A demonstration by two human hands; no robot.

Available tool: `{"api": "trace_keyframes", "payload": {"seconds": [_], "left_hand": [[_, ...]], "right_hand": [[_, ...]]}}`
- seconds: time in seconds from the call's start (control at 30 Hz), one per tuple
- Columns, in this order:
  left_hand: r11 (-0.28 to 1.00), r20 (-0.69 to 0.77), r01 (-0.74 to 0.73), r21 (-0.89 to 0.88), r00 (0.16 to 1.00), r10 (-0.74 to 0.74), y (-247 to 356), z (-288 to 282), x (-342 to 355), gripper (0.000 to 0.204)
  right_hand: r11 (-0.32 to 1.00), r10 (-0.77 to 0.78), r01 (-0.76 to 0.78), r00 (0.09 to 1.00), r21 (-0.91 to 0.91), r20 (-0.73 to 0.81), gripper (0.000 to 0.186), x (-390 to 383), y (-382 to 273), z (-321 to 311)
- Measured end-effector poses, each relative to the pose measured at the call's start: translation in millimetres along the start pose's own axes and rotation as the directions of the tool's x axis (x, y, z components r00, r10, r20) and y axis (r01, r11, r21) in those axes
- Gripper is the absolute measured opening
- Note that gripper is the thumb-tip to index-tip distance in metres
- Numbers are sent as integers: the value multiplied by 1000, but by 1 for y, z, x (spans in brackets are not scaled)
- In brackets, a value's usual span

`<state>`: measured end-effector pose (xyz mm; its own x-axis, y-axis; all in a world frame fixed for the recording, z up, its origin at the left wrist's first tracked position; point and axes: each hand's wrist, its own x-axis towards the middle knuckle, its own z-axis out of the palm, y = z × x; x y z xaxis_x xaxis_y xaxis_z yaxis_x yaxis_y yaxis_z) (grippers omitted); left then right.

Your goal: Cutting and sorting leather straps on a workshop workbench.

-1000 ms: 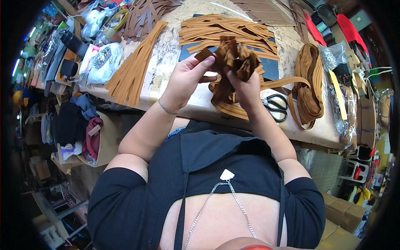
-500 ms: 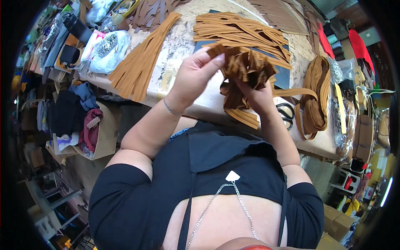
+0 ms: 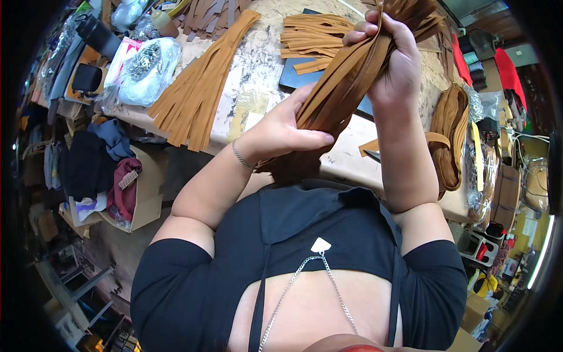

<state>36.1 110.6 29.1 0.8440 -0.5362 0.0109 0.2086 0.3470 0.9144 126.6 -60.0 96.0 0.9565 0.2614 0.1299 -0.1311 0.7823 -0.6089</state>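
A thick bundle of long, flat brown strips (image 3: 343,85) is held up slantwise in front of me, above the near edge of the table. My right hand (image 3: 396,58) is wrapped tightly around its upper part, and the loose ends fan out beyond the fist. Lower down, my left hand (image 3: 293,126) closes around the same bundle, thumb across the near side and fingers mostly hidden behind it. The bundle's lower end hangs near my left wrist, close to my apron. Whether the strips are zipper tape or leather cannot be made out.
Another fan of brown strips (image 3: 205,82) lies left on the table (image 3: 258,76). More strips (image 3: 314,35) rest on a dark board (image 3: 293,76). At right sit a brown coil (image 3: 450,138) and partly hidden scissors (image 3: 372,155). Plastic bags (image 3: 149,70) stand at left; a carton (image 3: 149,190) is below.
The bundle has gone from bunched up to stretched out lengthwise. My right hand has moved up and away with its upper part; my left hand has come lower onto the bundle.
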Motion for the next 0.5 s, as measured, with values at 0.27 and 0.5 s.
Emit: {"api": "trace_keyframes", "payload": {"seconds": [0.27,0.5], "left_hand": [[990,-33,100,-100,994,-104,2,-20,-16,84],[889,245,357,-287,924,-292,-23,-29,-42,63]], "right_hand": [[993,113,-105,982,61,-152,16,13,32,-9],[986,166,-161,967,42,-191,16,52,51,-14]]}}
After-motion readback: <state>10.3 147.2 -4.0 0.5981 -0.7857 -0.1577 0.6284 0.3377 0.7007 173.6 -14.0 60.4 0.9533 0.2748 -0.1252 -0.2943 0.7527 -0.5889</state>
